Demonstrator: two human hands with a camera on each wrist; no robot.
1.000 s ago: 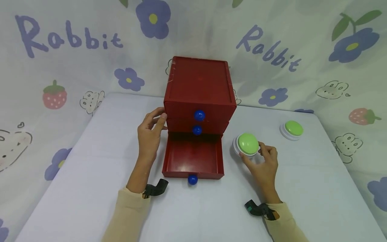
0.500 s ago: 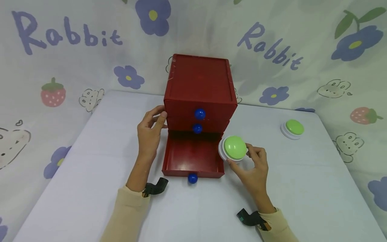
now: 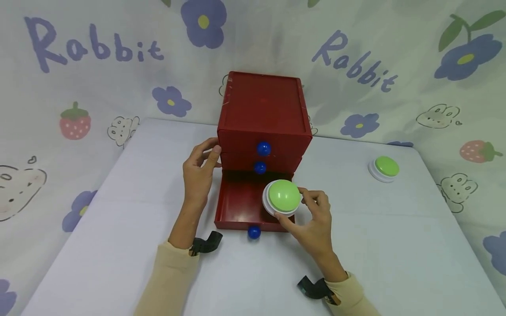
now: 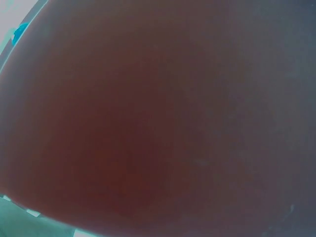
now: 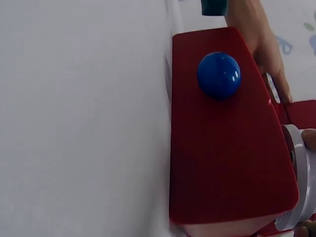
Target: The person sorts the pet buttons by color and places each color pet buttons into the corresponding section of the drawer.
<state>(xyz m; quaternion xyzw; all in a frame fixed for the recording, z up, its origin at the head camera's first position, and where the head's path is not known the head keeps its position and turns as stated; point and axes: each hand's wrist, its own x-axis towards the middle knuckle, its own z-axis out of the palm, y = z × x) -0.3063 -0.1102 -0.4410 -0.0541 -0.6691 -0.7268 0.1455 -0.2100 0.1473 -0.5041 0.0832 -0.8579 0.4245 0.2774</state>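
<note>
In the head view my right hand (image 3: 315, 228) pinches a round push button (image 3: 283, 195) with a green dome and white base, thumb and fingers at its rim. It is over the right part of the pulled-out bottom drawer (image 3: 237, 204) of a red drawer cabinet (image 3: 265, 105). My left hand (image 3: 199, 175) rests its fingers against the cabinet's left side, thumb at the front edge. In the right wrist view, the white base (image 5: 299, 177) shows beside the drawer's front (image 5: 222, 158) with its blue knob (image 5: 218, 75). Red plastic (image 4: 148, 123) fills most of the left wrist view.
A second green push button (image 3: 385, 168) sits at the right on the white table (image 3: 387, 245). Two upper drawers with blue knobs are closed above the bottom one. A patterned cloth (image 3: 272, 39) hangs behind the table.
My right hand has carried the push button left, from the table beside the cabinet to over the pulled-out drawer. The left hand has stayed against the cabinet's side.
</note>
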